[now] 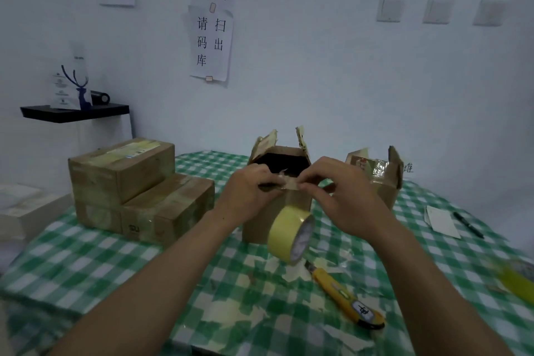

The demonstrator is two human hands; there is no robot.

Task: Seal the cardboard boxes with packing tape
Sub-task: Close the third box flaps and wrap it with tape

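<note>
An open cardboard box [261, 225] stands at the middle of the green checked table [86, 257], its far flaps upright. My left hand [245, 193] and my right hand [346, 196] both pinch the box's near flap [290, 183] at its top edge. A roll of yellowish packing tape [289, 235] hangs tilted against the box's front, just below my right hand. A second open box [384, 179] stands behind my right hand. Three closed, taped boxes [138, 185] are stacked at the left.
A yellow utility knife [346, 295] lies on the table near the front right. Torn tape scraps [254, 309] litter the cloth. A white card [442, 221] and a black pen [468, 224] lie at the right. A black wall shelf [75, 113] is at the left.
</note>
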